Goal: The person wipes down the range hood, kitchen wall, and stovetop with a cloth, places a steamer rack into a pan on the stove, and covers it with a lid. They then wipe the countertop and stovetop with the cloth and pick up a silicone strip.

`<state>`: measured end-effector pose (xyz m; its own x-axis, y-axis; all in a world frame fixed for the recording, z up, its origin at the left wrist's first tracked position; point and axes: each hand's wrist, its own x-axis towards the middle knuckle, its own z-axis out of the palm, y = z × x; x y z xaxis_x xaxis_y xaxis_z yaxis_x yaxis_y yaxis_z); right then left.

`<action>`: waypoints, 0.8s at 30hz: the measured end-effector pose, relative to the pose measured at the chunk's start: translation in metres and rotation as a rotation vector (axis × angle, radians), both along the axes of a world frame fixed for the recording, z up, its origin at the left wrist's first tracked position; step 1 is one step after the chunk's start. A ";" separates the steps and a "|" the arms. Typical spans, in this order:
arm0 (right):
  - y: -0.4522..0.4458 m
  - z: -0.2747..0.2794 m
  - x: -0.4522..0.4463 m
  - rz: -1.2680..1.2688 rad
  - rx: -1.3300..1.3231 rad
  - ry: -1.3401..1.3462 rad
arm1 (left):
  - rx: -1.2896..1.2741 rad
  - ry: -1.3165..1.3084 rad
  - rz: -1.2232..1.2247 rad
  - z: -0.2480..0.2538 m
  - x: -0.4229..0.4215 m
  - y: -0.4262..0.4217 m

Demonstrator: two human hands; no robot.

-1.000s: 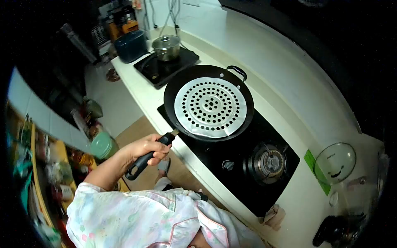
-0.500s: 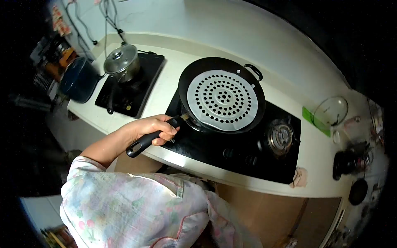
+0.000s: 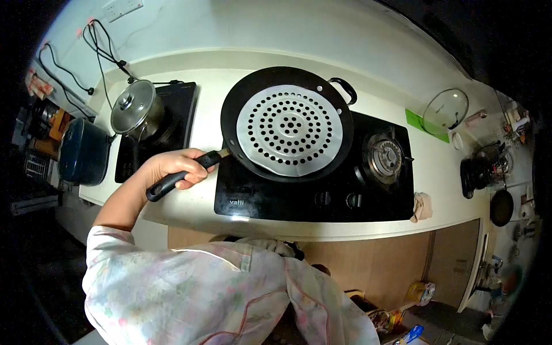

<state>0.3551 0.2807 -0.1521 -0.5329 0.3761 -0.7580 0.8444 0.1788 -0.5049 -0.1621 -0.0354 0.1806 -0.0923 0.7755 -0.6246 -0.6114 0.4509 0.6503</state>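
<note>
My left hand [image 3: 183, 167] is closed around the black handle [image 3: 163, 187] of a large dark wok [image 3: 229, 119]. The wok sits over the left side of the black gas hob [image 3: 270, 201]. Inside it lies a round silver steamer plate [image 3: 289, 124] with rings of holes, covering most of the wok's interior. A small loop handle sticks out on the wok's far right side. My right hand is out of view.
Left of the wok, a lidded pot [image 3: 138, 112] stands on a black induction cooker [image 3: 183, 115], with a dark blue container [image 3: 83, 150] beyond. A bare burner [image 3: 384, 160], a cloth [image 3: 421, 207], a glass lid [image 3: 446, 111] and a green board [image 3: 425, 126] are on the right.
The camera view has turned and shifted, so the counter looks more level and the wok appears further left. My left hand keeps its hold on the handle.
</note>
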 end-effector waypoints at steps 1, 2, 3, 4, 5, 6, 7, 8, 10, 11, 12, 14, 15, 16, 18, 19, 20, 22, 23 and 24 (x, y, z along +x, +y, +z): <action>-0.002 0.000 0.003 -0.006 -0.001 0.003 | -0.009 -0.016 -0.018 0.001 -0.003 -0.001; -0.004 -0.001 0.005 -0.010 0.001 0.005 | -0.038 0.003 -0.026 0.003 -0.005 -0.004; -0.005 -0.001 0.007 -0.019 0.004 0.011 | -0.064 0.028 -0.041 0.007 -0.009 -0.006; -0.005 -0.002 0.010 -0.025 0.008 0.016 | -0.089 0.054 -0.056 0.008 -0.012 -0.007; -0.004 -0.003 0.013 -0.030 0.012 0.030 | -0.101 0.059 -0.073 0.008 -0.016 -0.004; -0.002 -0.004 0.017 -0.033 0.021 0.053 | -0.107 0.085 -0.111 0.010 -0.020 -0.002; -0.001 -0.002 0.022 -0.039 0.035 0.069 | -0.111 0.107 -0.153 0.014 -0.022 -0.003; 0.004 -0.003 0.030 -0.017 0.055 0.116 | -0.131 0.168 -0.200 0.015 -0.025 -0.002; 0.024 -0.005 0.049 -0.004 0.068 0.244 | -0.181 0.294 -0.293 0.025 -0.028 0.004; 0.036 -0.003 0.059 -0.081 0.030 0.294 | -0.215 0.401 -0.344 0.031 -0.028 0.006; 0.052 0.011 0.062 -0.332 -0.134 0.300 | -0.242 0.599 -0.453 0.040 -0.027 0.009; 0.081 0.062 0.073 -0.366 0.124 0.377 | -0.252 1.093 -0.447 0.061 -0.016 0.011; 0.093 0.119 0.059 -0.362 0.311 0.229 | -0.252 1.372 -0.410 0.069 -0.007 0.009; 0.109 0.170 0.040 -0.358 0.492 0.075 | -0.200 1.632 -0.231 0.071 0.006 0.011; 0.154 0.207 0.035 -0.506 0.621 0.488 | -0.174 1.910 0.092 0.077 0.039 0.018; 0.171 0.241 0.020 -0.419 0.864 0.390 | -0.102 1.992 0.131 0.074 0.050 0.015; 0.200 0.248 0.014 -0.443 0.909 0.460 | 0.056 1.954 0.186 0.067 0.065 0.016; 0.250 0.259 -0.003 -0.416 0.879 0.589 | 0.221 1.828 0.234 0.049 0.100 0.027; 0.277 0.257 -0.010 -0.303 0.958 0.490 | 0.230 1.736 0.236 0.025 0.114 0.028; 0.298 0.253 -0.017 -0.175 1.024 0.449 | 0.180 1.675 0.242 0.009 0.130 0.037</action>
<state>0.3383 0.5783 0.1011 -0.5582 0.8062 0.1961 0.6778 0.5794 -0.4527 -0.0321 0.0011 0.1892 -0.6269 0.6908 0.3602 0.7075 0.3111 0.6346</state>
